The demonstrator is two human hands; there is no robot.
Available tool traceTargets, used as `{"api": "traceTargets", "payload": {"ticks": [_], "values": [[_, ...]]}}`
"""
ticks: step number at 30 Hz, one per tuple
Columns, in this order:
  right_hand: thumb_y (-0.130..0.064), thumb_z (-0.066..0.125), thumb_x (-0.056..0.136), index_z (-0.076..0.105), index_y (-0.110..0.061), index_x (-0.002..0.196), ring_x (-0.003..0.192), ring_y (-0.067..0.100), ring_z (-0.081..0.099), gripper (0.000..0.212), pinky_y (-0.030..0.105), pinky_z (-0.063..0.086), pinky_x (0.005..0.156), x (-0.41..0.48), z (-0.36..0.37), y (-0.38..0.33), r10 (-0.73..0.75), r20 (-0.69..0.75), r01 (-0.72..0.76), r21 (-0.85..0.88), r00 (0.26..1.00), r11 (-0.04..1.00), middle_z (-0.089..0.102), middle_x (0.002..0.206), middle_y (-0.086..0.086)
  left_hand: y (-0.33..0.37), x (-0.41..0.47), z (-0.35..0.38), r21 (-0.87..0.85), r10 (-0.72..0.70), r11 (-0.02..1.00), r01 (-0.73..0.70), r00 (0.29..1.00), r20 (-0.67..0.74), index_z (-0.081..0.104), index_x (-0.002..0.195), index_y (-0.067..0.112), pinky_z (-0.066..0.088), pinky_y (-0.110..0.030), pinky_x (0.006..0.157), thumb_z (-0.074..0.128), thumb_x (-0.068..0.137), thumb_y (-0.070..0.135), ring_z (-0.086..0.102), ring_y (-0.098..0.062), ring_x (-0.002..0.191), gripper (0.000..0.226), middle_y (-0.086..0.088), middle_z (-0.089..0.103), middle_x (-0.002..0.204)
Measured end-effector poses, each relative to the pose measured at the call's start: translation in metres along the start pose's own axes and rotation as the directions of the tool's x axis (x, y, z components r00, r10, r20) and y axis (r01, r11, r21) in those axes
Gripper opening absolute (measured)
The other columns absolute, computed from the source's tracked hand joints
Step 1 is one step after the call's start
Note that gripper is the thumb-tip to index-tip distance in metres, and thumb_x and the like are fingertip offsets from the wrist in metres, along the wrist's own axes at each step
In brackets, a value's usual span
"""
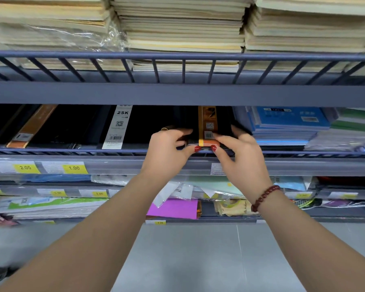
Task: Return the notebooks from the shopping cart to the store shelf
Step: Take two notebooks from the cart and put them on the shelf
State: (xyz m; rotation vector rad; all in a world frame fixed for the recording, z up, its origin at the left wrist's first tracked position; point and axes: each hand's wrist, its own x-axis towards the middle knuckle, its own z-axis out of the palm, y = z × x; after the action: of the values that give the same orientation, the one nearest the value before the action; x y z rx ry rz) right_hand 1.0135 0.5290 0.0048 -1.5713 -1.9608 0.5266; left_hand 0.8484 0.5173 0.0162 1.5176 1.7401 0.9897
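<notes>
A black notebook (221,121) with an orange paper band lies flat on the middle shelf (177,93), on top of other black notebooks. My left hand (169,148) grips its near left edge, thumb under the edge and fingers curled over the top. My right hand (240,152) grips the near right edge the same way. Both thumbs sit just above the shelf's front rail (72,151). The shopping cart is out of view.
More black notebooks (67,127) with orange and white bands lie to the left. Blue notebooks (287,123) are stacked to the right. Tall cream paper stacks (181,28) fill the shelf above. Lower shelves hold packaged stationery (173,207) and yellow price tags (74,167). Grey floor lies below.
</notes>
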Motion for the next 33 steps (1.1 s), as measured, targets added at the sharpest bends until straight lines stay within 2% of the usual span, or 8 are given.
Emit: {"api": "traceTargets", "payload": {"ticks": [5, 8, 11, 15, 18, 24, 30, 33], "values": [[-0.020, 0.058, 0.091, 0.064, -0.020, 0.121, 0.112, 0.031, 0.048, 0.030, 0.039, 0.046, 0.092, -0.006, 0.003, 0.002, -0.045, -0.018, 0.044, -0.069, 0.999, 0.997, 0.057, 0.107, 0.019, -0.004, -0.002, 0.000, 0.044, 0.042, 0.998, -0.042, 0.999, -0.008, 0.064, 0.120, 0.013, 0.045, -0.014, 0.090, 0.075, 0.079, 0.019, 0.064, -0.012, 0.104, 0.043, -0.003, 0.064, 0.120], [-0.020, 0.057, 0.092, 0.063, -0.021, 0.122, 0.124, 0.030, 0.043, 0.031, 0.038, 0.041, 0.100, -0.005, -0.001, -0.002, -0.014, 0.022, 0.015, -0.055, 1.000, 0.998, 0.056, 0.117, 0.020, -0.002, -0.004, -0.001, 0.071, 0.053, 0.996, -0.053, 0.999, -0.008, 0.063, 0.121, 0.013, 0.044, -0.014, 0.090, 0.073, 0.080, 0.018, 0.064, -0.015, 0.104, 0.042, -0.007, 0.061, 0.118], [-0.024, 0.055, 0.092, 0.055, -0.021, 0.130, 0.135, 0.025, 0.032, 0.038, 0.034, 0.033, 0.107, -0.005, -0.016, -0.013, 0.017, 0.144, -0.001, -0.108, 0.989, 0.994, 0.048, 0.133, 0.018, 0.002, -0.011, -0.008, 0.169, 0.085, 0.981, -0.091, 0.996, 0.039, 0.062, 0.122, 0.012, 0.043, -0.017, 0.090, 0.068, 0.084, 0.014, 0.062, -0.020, 0.106, 0.039, -0.011, 0.060, 0.118], [-0.033, 0.053, 0.091, 0.049, -0.023, 0.135, 0.132, 0.025, 0.033, 0.045, 0.039, 0.027, 0.108, -0.016, -0.040, -0.036, -0.084, 0.196, 0.144, -0.315, 0.977, 0.938, 0.043, 0.143, 0.006, 0.011, -0.037, -0.040, 0.312, 0.101, 0.943, -0.117, 0.993, 0.066, 0.060, 0.124, 0.010, 0.040, -0.019, 0.093, 0.063, 0.086, 0.010, 0.055, -0.020, 0.113, 0.037, -0.008, 0.058, 0.124], [-0.039, 0.051, 0.091, 0.047, -0.026, 0.135, 0.132, 0.021, 0.031, 0.046, 0.036, 0.023, 0.108, -0.031, -0.053, -0.068, -0.155, 0.281, 0.248, -0.334, 0.947, 0.909, 0.040, 0.145, -0.002, 0.019, -0.073, -0.074, 0.446, 0.044, 0.892, -0.078, 0.995, 0.086, 0.056, 0.127, 0.014, 0.044, -0.032, 0.097, 0.060, 0.089, 0.017, 0.052, -0.022, 0.120, 0.039, -0.003, 0.055, 0.131], [-0.045, 0.052, 0.088, 0.043, -0.023, 0.138, 0.132, 0.025, 0.034, 0.055, 0.037, 0.027, 0.107, -0.052, -0.050, -0.155, -0.332, 0.457, 0.476, -0.244, 0.825, 0.845, 0.038, 0.147, 0.002, 0.030, -0.153, -0.164, 0.612, -0.047, 0.787, 0.077, 0.997, -0.066, 0.056, 0.128, 0.015, 0.043, -0.036, 0.098, 0.058, 0.088, 0.027, 0.051, -0.027, 0.120, 0.042, -0.007, 0.057, 0.129], [-0.055, 0.049, 0.083, 0.041, -0.023, 0.138, 0.125, 0.026, 0.040, 0.064, 0.034, 0.032, 0.102, -0.081, -0.028, -0.266, -0.520, 0.563, 0.687, -0.124, 0.643, 0.716, 0.044, 0.139, 0.001, 0.036, -0.252, -0.276, 0.711, -0.049, 0.664, 0.231, 0.962, -0.267, 0.066, 0.109, 0.012, 0.052, -0.037, 0.078, 0.066, 0.078, 0.029, 0.062, -0.032, 0.095, 0.035, -0.008, 0.067, 0.101], [-0.055, 0.050, 0.085, 0.042, -0.023, 0.135, 0.122, 0.024, 0.041, 0.060, 0.036, 0.034, 0.100, -0.102, -0.013, -0.323, -0.612, 0.568, 0.772, -0.069, 0.551, 0.632, 0.047, 0.134, -0.001, 0.036, -0.299, -0.332, 0.708, -0.054, 0.628, 0.323, 0.926, -0.374, 0.066, 0.107, 0.013, 0.052, -0.037, 0.078, 0.058, 0.077, 0.029, 0.062, -0.031, 0.094, 0.035, -0.007, 0.067, 0.101]]}}
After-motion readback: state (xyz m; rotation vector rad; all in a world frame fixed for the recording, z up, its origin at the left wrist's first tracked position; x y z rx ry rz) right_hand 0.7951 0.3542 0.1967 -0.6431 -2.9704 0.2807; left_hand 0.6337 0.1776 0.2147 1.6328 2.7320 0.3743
